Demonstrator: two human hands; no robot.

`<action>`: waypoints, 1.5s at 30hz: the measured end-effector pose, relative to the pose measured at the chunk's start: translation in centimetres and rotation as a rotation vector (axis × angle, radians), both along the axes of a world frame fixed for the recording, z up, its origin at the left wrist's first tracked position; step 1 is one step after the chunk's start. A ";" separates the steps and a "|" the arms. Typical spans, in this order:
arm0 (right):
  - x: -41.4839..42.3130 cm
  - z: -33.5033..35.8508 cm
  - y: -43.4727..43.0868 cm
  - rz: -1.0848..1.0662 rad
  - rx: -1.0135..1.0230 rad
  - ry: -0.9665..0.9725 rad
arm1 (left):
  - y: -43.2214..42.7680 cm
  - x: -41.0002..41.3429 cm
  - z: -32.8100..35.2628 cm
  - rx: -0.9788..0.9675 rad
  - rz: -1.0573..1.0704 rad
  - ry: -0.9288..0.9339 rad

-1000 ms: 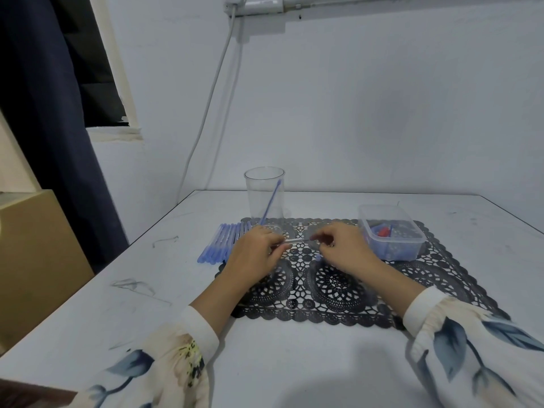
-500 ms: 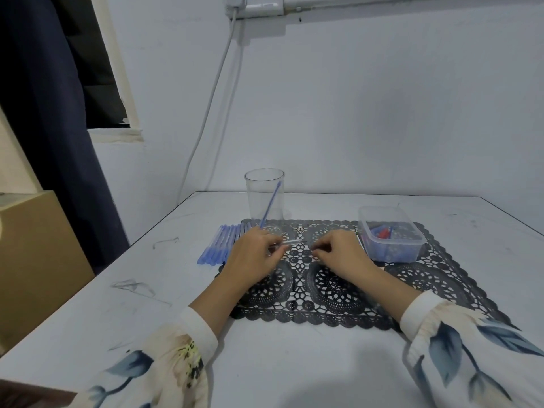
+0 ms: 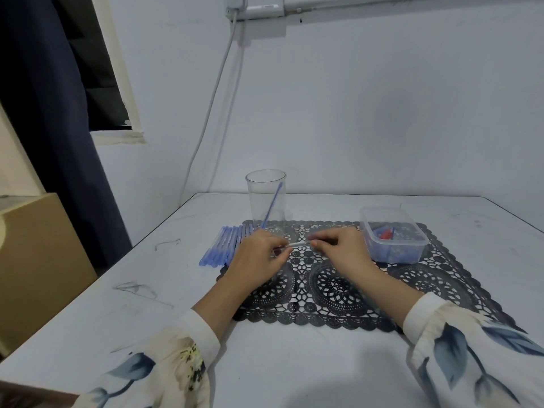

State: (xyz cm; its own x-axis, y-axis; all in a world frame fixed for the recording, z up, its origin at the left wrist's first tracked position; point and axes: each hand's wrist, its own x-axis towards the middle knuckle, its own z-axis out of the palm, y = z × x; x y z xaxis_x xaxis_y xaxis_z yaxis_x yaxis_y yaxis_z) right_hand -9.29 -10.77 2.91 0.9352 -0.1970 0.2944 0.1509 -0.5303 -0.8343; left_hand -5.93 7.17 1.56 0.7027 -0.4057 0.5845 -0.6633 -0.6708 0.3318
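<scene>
1. Head view, the grip: both hands meet above the far middle of the black lace mat (image 3: 441, 278). The left hand (image 3: 256, 260) has its fingers curled round one end of a thin clear pen tube (image 3: 297, 245). The right hand (image 3: 341, 254) pinches the other end between thumb and fingertips. The tube lies nearly level between them, just above the mat.
2. Head view, doing it well: this looks like pen parts being fitted together. The left hand should act as the steady brace while the right pushes straight along the tube's line, since a sideways push could bend so slim a piece. Working low over the mat means a slipped part would land on it and not roll off.
3. Head view, materials and shapes:
   - The tube is smooth, hard, glossy plastic and likely slippery.
   - The mat is a flat openwork rectangle of round medallions with a scalloped edge.
   - At the mat's far left corner stands a tall clear tumbler (image 3: 266, 198) with one blue stick (image 3: 272, 206) leaning inside.
   - Off the mat's left edge lies a tidy row of blue pens (image 3: 223, 245), side by side.
   - On the mat's far right corner sits a clear, round-cornered plastic box (image 3: 394, 254) holding small blue and red bits.
   - The mat lies on a matt white table (image 3: 294, 363) with faint scuffs.
</scene>
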 end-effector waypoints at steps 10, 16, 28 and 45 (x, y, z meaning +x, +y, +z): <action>0.1 -0.4 0.3 0.025 -0.051 -0.024 | -0.1 -0.2 0.1 0.009 -0.015 -0.015; 0.2 -0.7 0.4 0.060 -0.231 -0.041 | 0.0 -0.4 0.2 0.025 -0.057 -0.058; 0.5 -1.0 0.2 0.030 -0.329 -0.033 | -0.2 -0.6 0.3 0.032 -0.070 -0.086; 0.5 -1.4 -0.1 0.145 -0.386 -0.153 | 0.1 -0.2 0.1 -0.015 -0.073 -0.112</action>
